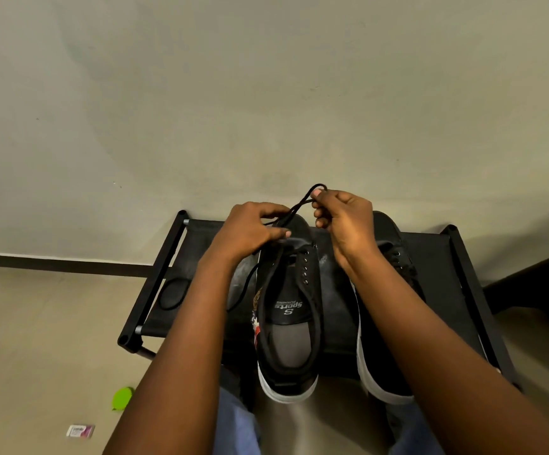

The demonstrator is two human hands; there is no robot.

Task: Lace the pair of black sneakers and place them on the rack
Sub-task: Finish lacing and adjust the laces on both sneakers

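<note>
Two black sneakers with white soles lie on top of the black rack (174,257), toes pointing away from me. The left sneaker (288,330) is open, its grey insole and silver eyelets showing. My left hand (250,229) rests on its toe end and pinches the black lace (302,200) there. My right hand (343,215) pinches a loop of the same lace, lifted above the toe. More lace trails down the shoe's left side. The right sneaker (388,366) is partly hidden under my right forearm.
The rack stands against a pale wall with a dark skirting board (53,262). On the tiled floor at lower left lie a green object (123,397) and a small pink-and-white packet (80,431). My blue-trousered legs sit below the rack's front edge.
</note>
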